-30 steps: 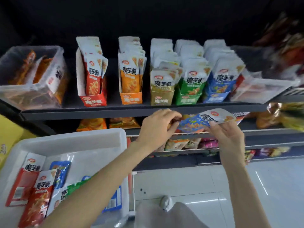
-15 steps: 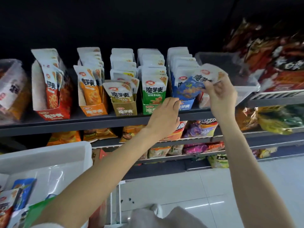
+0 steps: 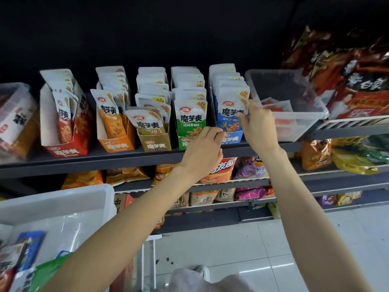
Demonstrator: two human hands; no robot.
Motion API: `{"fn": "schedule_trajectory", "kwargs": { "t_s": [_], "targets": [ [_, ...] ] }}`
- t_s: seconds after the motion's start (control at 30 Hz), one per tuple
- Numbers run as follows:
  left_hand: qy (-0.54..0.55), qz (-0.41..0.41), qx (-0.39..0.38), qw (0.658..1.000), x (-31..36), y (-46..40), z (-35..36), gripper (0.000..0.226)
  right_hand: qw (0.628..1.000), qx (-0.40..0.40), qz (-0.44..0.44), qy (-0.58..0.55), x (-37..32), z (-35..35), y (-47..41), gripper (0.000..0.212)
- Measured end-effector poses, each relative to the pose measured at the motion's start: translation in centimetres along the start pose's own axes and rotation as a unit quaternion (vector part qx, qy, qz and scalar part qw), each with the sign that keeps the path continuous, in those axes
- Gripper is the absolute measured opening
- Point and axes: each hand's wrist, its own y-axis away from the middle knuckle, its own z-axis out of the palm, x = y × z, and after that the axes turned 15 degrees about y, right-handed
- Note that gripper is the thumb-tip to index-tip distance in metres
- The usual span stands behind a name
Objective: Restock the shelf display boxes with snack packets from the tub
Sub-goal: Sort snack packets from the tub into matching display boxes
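Note:
Several display boxes stand in a row on the dark shelf [image 3: 117, 160]: red [image 3: 69, 151], orange [image 3: 117, 145], gold [image 3: 154, 145], green [image 3: 184, 142] and blue [image 3: 233, 139]. My right hand [image 3: 255, 125] pinches the right edge of a blue-and-white snack packet [image 3: 230, 114], which stands upright at the front of the blue box. My left hand [image 3: 203, 152] sits just below, fingers curled against the blue box's front, holding nothing that I can see. The white tub [image 3: 56, 203] at lower left holds several loose packets [image 3: 29, 249].
A clear plastic bin [image 3: 294, 102] stands right of the blue box, another clear bin [image 3: 14, 114] at far left. Large red snack bags [image 3: 357, 81] fill the upper right. Lower shelves carry chip bags [image 3: 221, 167]. White tiled floor [image 3: 252, 249] lies below.
My right hand has carried the blue packet up from below the shelf and set it upright into the front of the blue box. My left hand has risen to the box's front.

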Motion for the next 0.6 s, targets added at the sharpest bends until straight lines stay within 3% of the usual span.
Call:
{"fn": "schedule_trajectory", "kwargs": {
  "t_s": [0.1, 0.23, 0.3, 0.43, 0.53, 0.6],
  "targets": [
    [0.018, 0.0, -0.002, 1.0, 0.1, 0.4, -0.1, 0.048, 0.998, 0.01, 0.058, 0.037, -0.7, -0.2, 0.8, 0.036],
    [0.069, 0.044, 0.111, 0.99, 0.1, 3.2, -1.8, 0.032, 0.986, 0.134, 0.095, -0.02, -1.9, -1.1, 5.1, 0.035],
    [0.102, 0.04, 0.18, 0.977, -0.5, 6.0, -2.7, 0.023, 0.984, 0.156, 0.057, -0.066, -3.2, -0.7, 8.2, 0.028],
    [0.12, -0.035, 0.267, 0.956, -3.6, 13.9, -4.9, 0.02, 0.989, 0.068, -0.078, -0.102, -7.5, 1.4, 13.0, 0.021],
    [0.116, -0.126, 0.262, 0.95, -6.6, 21.0, -7.0, 0.025, 0.971, 0.003, -0.217, -0.104, -11.9, 3.1, 15.5, 0.018],
    [0.103, -0.21, 0.21, 0.949, -8.9, 25.8, -8.5, 0.03, 0.949, -0.035, -0.285, -0.129, -15.4, 4.1, 16.7, 0.019]
  ]
}}
